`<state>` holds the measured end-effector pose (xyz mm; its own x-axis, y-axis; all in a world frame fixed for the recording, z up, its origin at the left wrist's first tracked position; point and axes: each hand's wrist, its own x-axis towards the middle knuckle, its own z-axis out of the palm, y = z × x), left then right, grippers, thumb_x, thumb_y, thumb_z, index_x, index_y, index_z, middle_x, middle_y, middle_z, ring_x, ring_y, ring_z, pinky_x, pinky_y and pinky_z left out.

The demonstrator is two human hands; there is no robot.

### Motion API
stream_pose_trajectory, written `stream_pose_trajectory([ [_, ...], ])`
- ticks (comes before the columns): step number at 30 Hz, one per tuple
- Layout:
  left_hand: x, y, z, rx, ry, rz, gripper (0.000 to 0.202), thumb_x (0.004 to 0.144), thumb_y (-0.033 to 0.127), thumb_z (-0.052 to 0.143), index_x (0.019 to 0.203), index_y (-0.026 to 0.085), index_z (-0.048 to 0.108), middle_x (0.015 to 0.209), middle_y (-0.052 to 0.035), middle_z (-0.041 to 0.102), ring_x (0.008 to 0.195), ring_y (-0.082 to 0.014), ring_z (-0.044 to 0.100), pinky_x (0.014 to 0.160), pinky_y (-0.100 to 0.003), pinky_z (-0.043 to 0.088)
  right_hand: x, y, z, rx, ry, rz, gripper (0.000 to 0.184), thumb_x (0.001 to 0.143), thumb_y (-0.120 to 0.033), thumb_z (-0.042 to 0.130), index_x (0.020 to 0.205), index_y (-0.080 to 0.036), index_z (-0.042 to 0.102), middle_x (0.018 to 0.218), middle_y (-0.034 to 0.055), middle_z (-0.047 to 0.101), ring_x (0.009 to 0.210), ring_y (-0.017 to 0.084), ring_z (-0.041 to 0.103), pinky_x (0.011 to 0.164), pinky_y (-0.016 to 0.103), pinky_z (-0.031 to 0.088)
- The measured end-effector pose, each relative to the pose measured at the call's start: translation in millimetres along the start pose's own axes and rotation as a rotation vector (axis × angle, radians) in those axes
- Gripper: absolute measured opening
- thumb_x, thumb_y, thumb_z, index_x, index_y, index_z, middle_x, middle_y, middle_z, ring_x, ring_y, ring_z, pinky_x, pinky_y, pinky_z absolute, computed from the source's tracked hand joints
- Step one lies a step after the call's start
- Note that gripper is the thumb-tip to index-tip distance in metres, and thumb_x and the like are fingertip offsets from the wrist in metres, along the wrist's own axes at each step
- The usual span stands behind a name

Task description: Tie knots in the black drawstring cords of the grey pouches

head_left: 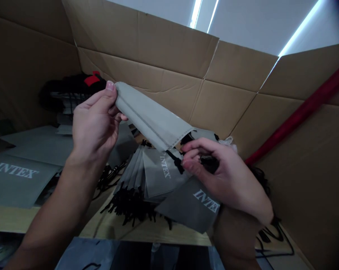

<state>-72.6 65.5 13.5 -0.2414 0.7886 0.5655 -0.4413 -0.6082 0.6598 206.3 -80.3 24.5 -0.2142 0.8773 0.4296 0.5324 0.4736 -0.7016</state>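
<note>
A grey fabric drawstring pouch (155, 116) is held up at a slant, its upper left corner pinched by my left hand (98, 116), which is closed. Along the pouch's lower side runs a stitched seam. At its lower right end, black drawstring cord (177, 161) hangs from the mouth. My right hand (217, 168) is at that end, thumb and fingers closed on the black cord; the exact grip is partly hidden. Beneath the hands lie several more grey pouches (158, 168) marked INTEX, their black cord ends (132, 204) bunched toward the front edge.
Flat grey INTEX pieces (14, 183) lie at the left. Behind them stands a dark stack (74, 90) with red tags. Cardboard walls (169, 56) enclose the back and sides. A red strip (296, 116) slants along the right. Loose black cords (279, 236) lie at right on the wooden surface (102, 227).
</note>
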Motion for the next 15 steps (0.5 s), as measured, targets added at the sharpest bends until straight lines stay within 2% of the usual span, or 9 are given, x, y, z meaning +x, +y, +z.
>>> stream_pose_trajectory([
  [2,-4,3,2.0,-0.01,0.015,0.0,0.026,0.096,0.031,0.103,0.096,0.019,0.081,0.082,0.0042,0.065,0.069,-0.0093,0.042,0.057,-0.026,0.041,-1,-1,3,0.021,-0.023,-0.066,0.037,0.096,-0.031,0.097,0.127,-0.022,0.08,0.105,0.0023,0.087,0.09,0.018,0.08,0.077,0.029,0.062],
  [5,-9,7,5.8,-0.017,0.029,-0.002,0.022,0.101,0.025,0.098,0.095,0.019,0.077,0.082,0.0051,0.063,0.071,-0.0089,0.042,0.06,-0.025,0.043,-4,-5,8,0.039,-0.014,-0.168,0.049,0.088,-0.02,0.101,0.13,-0.023,0.076,0.104,0.0001,0.085,0.084,0.015,0.075,0.076,0.029,0.061],
  [10,-12,10,8.8,-0.016,0.039,-0.024,0.019,0.102,0.027,0.097,0.095,0.021,0.08,0.082,0.0053,0.064,0.07,-0.0102,0.043,0.063,-0.029,0.044,-3,-9,13,0.093,0.074,-0.203,0.038,0.092,-0.022,0.101,0.121,-0.023,0.076,0.1,-0.0003,0.082,0.079,0.013,0.072,0.069,0.027,0.058],
  [15,-12,7,8.0,-0.008,0.039,-0.028,0.019,0.1,0.029,0.098,0.092,0.025,0.081,0.081,0.0056,0.066,0.07,-0.0117,0.045,0.064,-0.03,0.044,-1,-6,18,0.019,0.167,-0.238,0.024,0.094,-0.015,0.093,0.113,-0.023,0.08,0.092,-0.0036,0.077,0.074,0.011,0.068,0.066,0.025,0.054],
])
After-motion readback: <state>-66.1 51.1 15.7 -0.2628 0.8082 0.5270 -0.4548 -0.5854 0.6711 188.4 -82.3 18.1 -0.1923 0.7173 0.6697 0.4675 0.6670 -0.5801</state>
